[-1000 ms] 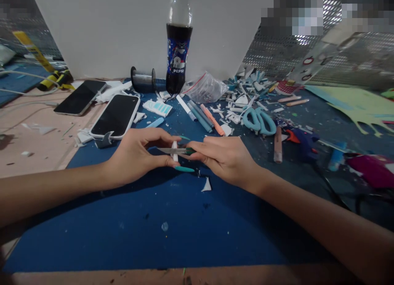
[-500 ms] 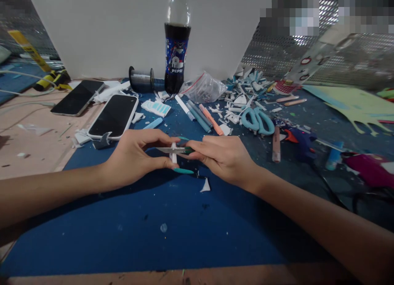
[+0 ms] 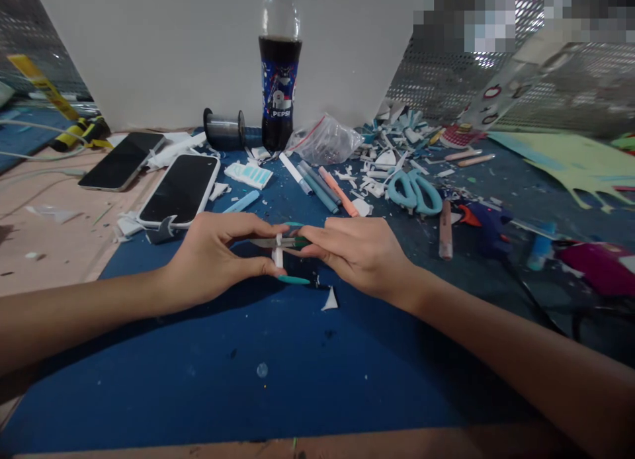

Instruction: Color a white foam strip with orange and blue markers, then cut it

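Note:
Between the thumb and fingertips of my left hand [image 3: 213, 254] a small white piece [image 3: 278, 255], perhaps foam, stands on edge. Long teal shapes that look like fingernails extend past those fingertips. My right hand [image 3: 362, 247] is closed around the green handle of a craft knife [image 3: 300, 241]. Its thin blade points left and lies across the white piece, reaching into the gap of my left hand. Whether it has cut in, I cannot tell. A white triangular scrap [image 3: 330, 300] lies on the blue mat [image 3: 268, 406] just below my hands.
Behind my hands lie several markers [image 3: 325, 189], blue scissors [image 3: 415, 192] and a heap of white scraps [image 3: 397, 145]. A Pepsi bottle [image 3: 279, 92] and a spool [image 3: 224, 129] stand further back. Two phones [image 3: 181, 188] are at left, a glue gun [image 3: 486, 224] at right.
The whole view has shifted slightly left. The knife blade has tilted a little against the white piece; both hands keep their hold.

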Available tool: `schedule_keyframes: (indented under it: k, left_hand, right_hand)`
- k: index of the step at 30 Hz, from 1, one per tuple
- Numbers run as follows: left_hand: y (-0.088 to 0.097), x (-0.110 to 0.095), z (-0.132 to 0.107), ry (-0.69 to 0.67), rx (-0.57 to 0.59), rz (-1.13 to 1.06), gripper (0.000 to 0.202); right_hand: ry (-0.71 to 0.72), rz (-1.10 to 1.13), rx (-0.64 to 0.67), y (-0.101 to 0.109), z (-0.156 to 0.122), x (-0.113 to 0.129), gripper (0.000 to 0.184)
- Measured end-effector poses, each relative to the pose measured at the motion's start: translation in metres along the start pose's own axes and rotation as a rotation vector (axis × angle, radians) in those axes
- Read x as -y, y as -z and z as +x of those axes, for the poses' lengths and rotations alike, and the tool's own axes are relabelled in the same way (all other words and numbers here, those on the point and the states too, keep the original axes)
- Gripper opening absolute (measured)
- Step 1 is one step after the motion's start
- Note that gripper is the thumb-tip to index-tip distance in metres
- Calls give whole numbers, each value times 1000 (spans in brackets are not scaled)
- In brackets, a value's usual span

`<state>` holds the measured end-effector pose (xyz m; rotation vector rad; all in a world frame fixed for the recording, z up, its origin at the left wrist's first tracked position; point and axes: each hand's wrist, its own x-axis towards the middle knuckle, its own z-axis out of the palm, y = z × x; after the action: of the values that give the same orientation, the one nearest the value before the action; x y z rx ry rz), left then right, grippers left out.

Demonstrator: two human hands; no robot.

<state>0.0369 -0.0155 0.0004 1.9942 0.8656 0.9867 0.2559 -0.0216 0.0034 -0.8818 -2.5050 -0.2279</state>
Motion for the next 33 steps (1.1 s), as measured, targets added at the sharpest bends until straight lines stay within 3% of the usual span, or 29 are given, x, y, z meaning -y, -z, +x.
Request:
schedule_keyframes:
  k: [11,25,33]
  left_hand:
    - [-1,-2,3,84,-20,-64,38]
    - [-3,3,6,150,-13,-185,17]
    - [-2,-1,3,167,-74,-188,18]
  right_hand:
    - [-25,-10,-26,-1,-1,-1,33]
    - [-55,14,-53,-3,-1,0,36]
    - [-68,61,-80,-2,-1,1,35]
